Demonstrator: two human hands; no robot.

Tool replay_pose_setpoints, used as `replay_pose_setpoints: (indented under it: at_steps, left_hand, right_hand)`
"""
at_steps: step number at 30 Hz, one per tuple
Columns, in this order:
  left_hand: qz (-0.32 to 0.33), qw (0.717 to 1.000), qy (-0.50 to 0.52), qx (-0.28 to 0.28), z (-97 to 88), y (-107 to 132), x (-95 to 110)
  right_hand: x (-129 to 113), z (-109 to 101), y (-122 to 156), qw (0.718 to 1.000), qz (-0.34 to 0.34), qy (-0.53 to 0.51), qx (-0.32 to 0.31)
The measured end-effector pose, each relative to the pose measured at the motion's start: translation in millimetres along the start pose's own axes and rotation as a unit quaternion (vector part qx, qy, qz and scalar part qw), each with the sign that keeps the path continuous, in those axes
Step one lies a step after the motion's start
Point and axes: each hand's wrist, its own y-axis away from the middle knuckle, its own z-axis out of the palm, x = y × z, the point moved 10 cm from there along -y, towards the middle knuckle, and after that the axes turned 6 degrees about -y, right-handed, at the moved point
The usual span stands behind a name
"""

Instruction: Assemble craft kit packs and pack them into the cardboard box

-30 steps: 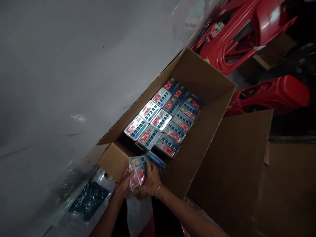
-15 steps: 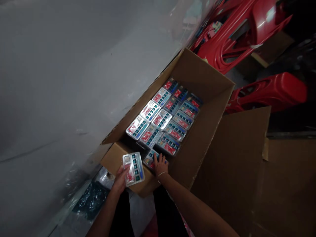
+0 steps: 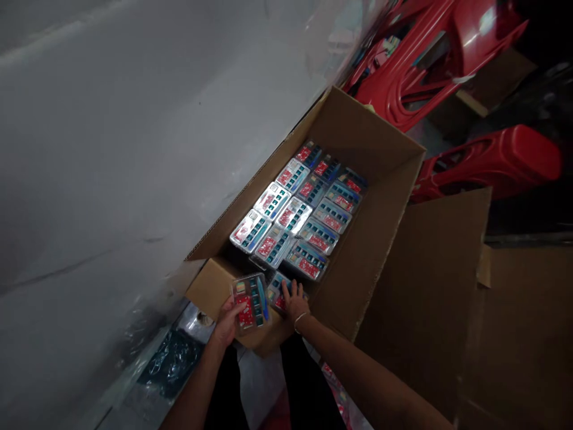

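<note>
As left hand (image 3: 228,322) grips a pack (image 3: 250,301), right hand (image 3: 294,300) touches another (image 3: 276,294).

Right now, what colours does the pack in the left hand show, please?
Red and teal on the clear pack, best in head view.

Clear blister pack (image 3: 250,303) tilted; second blister pack (image 3: 277,294) lying flat.

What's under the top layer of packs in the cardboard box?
The cardboard box shows rows of clear plastic packs lying flat. Anything beneath them is covered, so I can't see what's there.
</note>
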Motion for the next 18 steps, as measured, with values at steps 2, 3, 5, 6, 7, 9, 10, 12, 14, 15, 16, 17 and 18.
replay_pose_setpoints:
  at_steps: [2,3,5,6,7,9,10,12,14,15,16,17,18]
  left_hand:
    - [-0.005,1.000,-0.009,0.014,-4.8,2,-3]
    - [-0.008,1.000,-0.016,0.024,-8.6,3,-4]
    - [-0.014,0.999,-0.026,0.040,-15.6,4,-5]
    - [-0.014,0.999,-0.029,0.044,-17.7,5,-4]
    - [-0.012,0.998,-0.031,0.046,-18.2,6,-2]
    - [-0.002,0.998,-0.032,0.055,-15.5,8,5]
    - [0.004,0.998,-0.030,0.055,-10.6,9,9]
    - [0.013,0.999,-0.026,0.042,6.3,11,15]
    - [0.007,0.999,-0.030,0.018,28.4,14,16]
    - [0.001,0.999,-0.035,0.008,38.8,17,15]
    - [-0.006,0.999,-0.041,0.002,47.5,20,14]
    - [-0.014,0.999,-0.047,-0.004,55.2,24,13]
    - [-0.024,0.998,-0.053,-0.013,62.4,29,12]
  right_hand:
    - [-1,-5,2,1.000,0.008,-0.007,0.008]
    - [-2,-8,3,1.000,0.011,-0.010,0.010]
    - [-3,-18,6,0.999,0.017,-0.027,0.009]
    - [-4,-24,8,0.999,0.020,-0.044,0.009]
    - [-5,-31,10,0.997,0.018,-0.072,0.013]
    - [-12,-42,14,0.982,-0.005,-0.186,0.017]
    - [-18,-45,16,0.967,-0.026,-0.254,0.013]
    - [-33,-47,19,0.926,-0.076,-0.369,-0.005]
    - [-42,-42,22,0.883,-0.098,-0.459,-0.024]
    - [-42,-41,23,0.859,-0.098,-0.502,-0.020]
    - [-39,-41,26,0.827,-0.096,-0.554,-0.006]
    - [-34,-44,30,0.790,-0.096,-0.606,0.015]
    - [-28,-48,37,0.753,-0.103,-0.649,0.037]
